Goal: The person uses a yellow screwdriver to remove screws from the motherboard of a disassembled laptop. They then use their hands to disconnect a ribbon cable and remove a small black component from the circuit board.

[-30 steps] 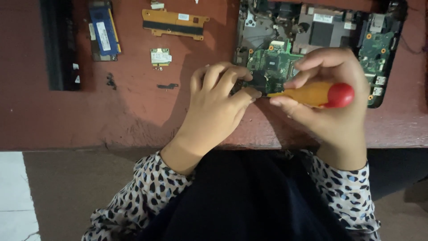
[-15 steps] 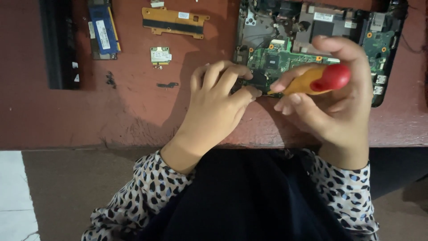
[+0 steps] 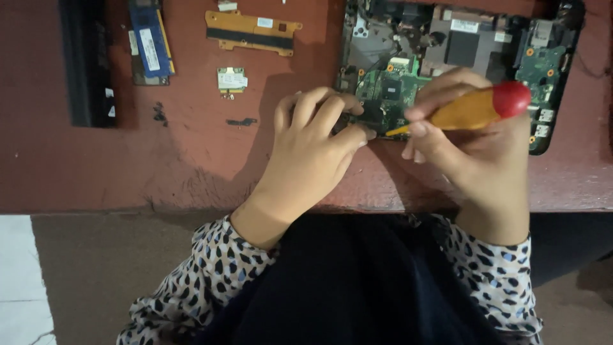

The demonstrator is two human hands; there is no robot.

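Right hand [image 3: 476,147] fingers curled tight around orange screwdriver [image 3: 469,110], tip on green circuit board [image 3: 396,86] at table's far right. Left hand [image 3: 313,150] fingers bent, fingertips pressing board's near edge, holding nothing.

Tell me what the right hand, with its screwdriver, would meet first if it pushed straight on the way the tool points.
Probably the left hand: the screwdriver in the right hand points left, its tip by those fingertips over the green circuit board. Depth is unclear.

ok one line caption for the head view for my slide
Right hand holds an orange, red-capped screwdriver to an opened laptop's green circuit board; left hand rests at its edge.
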